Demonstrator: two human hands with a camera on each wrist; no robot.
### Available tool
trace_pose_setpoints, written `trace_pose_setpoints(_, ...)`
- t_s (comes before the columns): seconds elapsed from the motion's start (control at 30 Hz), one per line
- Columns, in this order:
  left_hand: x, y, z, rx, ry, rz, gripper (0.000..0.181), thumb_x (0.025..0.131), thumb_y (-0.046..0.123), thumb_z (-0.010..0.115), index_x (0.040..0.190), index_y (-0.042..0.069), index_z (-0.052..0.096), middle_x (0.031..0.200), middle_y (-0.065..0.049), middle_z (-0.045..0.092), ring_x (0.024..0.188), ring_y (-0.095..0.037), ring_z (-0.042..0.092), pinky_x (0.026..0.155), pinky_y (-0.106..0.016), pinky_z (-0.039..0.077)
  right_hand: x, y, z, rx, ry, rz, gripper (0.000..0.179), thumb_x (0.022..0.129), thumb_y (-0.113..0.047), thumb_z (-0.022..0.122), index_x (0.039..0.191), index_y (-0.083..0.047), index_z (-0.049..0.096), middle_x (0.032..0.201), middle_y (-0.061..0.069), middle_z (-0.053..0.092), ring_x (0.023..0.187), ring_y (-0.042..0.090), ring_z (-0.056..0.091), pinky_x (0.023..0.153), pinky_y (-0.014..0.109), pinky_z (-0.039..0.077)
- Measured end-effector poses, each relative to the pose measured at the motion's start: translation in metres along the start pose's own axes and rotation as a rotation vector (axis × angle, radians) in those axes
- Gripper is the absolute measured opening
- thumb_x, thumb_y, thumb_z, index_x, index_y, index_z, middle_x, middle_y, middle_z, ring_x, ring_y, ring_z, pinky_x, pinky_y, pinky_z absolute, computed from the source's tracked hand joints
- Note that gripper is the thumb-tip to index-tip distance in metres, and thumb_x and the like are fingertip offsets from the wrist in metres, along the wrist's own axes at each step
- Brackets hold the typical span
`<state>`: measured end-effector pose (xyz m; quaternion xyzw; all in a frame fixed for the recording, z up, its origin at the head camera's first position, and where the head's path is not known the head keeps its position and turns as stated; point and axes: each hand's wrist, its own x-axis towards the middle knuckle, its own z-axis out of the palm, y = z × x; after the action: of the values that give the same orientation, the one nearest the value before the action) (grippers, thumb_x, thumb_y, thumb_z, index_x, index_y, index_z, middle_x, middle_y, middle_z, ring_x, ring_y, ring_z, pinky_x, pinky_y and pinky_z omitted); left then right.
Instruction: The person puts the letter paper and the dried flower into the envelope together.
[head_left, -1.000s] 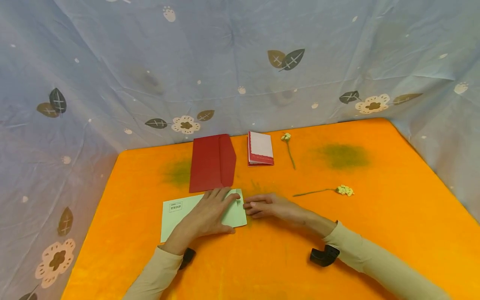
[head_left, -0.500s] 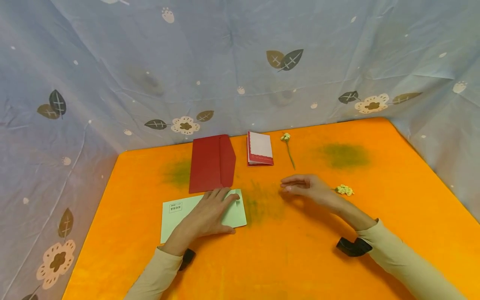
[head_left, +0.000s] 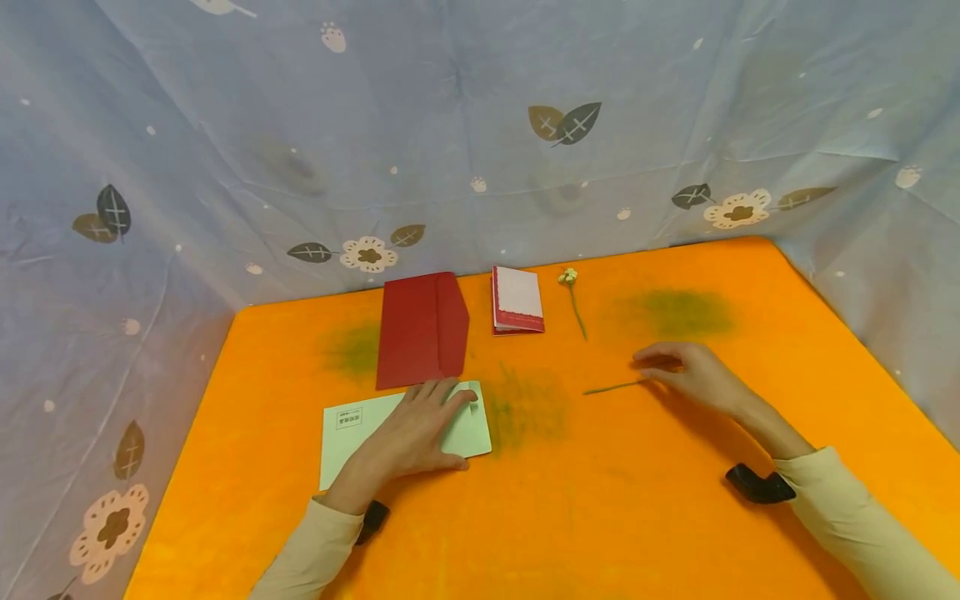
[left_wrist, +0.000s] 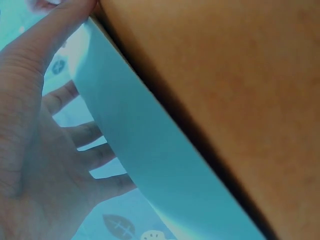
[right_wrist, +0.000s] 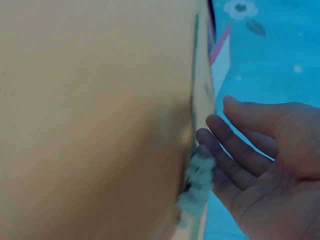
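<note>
A pale green envelope with a small printed stamp lies flat at the front left. My left hand rests across it, fingers and thumb spread; the left wrist view shows the envelope beneath the palm. My right hand hovers over a small flower whose stem points left. Its pale blossom, covered by the hand in the head view, shows in the right wrist view close to the fingertips. Thumb and fingers there stand apart; whether they touch the flower I cannot tell.
Behind the green envelope lies a red envelope with its flap to the right. A folded white and red card and a second flower lie at the back of the orange-covered table. Patterned blue cloth hangs around it.
My right hand has moved right, from beside the green envelope to the lying flower, covering its blossom. My left hand stays on the green envelope.
</note>
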<state>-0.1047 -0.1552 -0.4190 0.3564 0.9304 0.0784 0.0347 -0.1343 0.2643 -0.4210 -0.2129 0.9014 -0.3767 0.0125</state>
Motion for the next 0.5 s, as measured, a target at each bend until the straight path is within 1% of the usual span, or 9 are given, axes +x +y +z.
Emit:
trace_pose_setpoints(0.07,0.001,0.0,0.001,0.002,-0.001,0.005,0.089,0.07,0.058,0.082,0.139,0.017,0.044,0.143,-0.015,0.043,0.127,-0.033,0.043,0.106,-0.052,0.036,-0.002,0.005,-0.002,-0.025,0.005,-0.013,0.024,0.088,-0.002,0.07,0.111,0.002,0.07,0.106,0.015,0.072,0.094,0.031,0.067,0.073,0.022,0.053)
trace_pose_setpoints(0.13,0.001,0.0,0.002,0.007,-0.002,0.008,0.09,0.07,0.058,0.082,0.14,0.017,0.043,0.143,-0.015,0.043,0.128,-0.032,0.043,0.107,-0.052,0.035,-0.004,0.009,-0.004,-0.038,0.005,-0.018,0.024,0.088,-0.002,0.071,0.111,0.002,0.07,0.105,0.014,0.072,0.092,0.029,0.068,0.072,0.023,0.053)
trace_pose_setpoints(0.23,0.001,-0.001,0.002,0.013,-0.005,0.004,0.09,0.07,0.058,0.082,0.14,0.017,0.043,0.143,-0.015,0.043,0.128,-0.032,0.043,0.107,-0.052,0.035,-0.006,0.01,-0.009,-0.05,-0.008,-0.006,0.025,0.088,-0.006,0.072,0.112,0.002,0.07,0.104,0.013,0.072,0.09,0.025,0.068,0.073,0.025,0.054)
trace_pose_setpoints(0.3,0.0,-0.001,0.002,0.008,-0.007,-0.006,0.09,0.07,0.058,0.082,0.14,0.017,0.043,0.144,-0.015,0.043,0.129,-0.033,0.043,0.107,-0.052,0.035,-0.006,0.011,-0.014,-0.071,-0.036,0.003,0.026,0.088,-0.009,0.073,0.112,0.001,0.07,0.103,0.011,0.072,0.09,0.024,0.068,0.074,0.027,0.054)
trace_pose_setpoints(0.5,-0.001,-0.002,0.003,-0.014,-0.011,-0.025,0.091,0.069,0.058,0.082,0.141,0.018,0.043,0.145,-0.015,0.042,0.129,-0.034,0.042,0.108,-0.053,0.034,-0.011,0.013,-0.03,-0.149,-0.163,0.057,0.024,0.086,-0.017,0.075,0.106,-0.004,0.071,0.102,0.004,0.069,0.093,0.027,0.064,0.079,0.036,0.053)
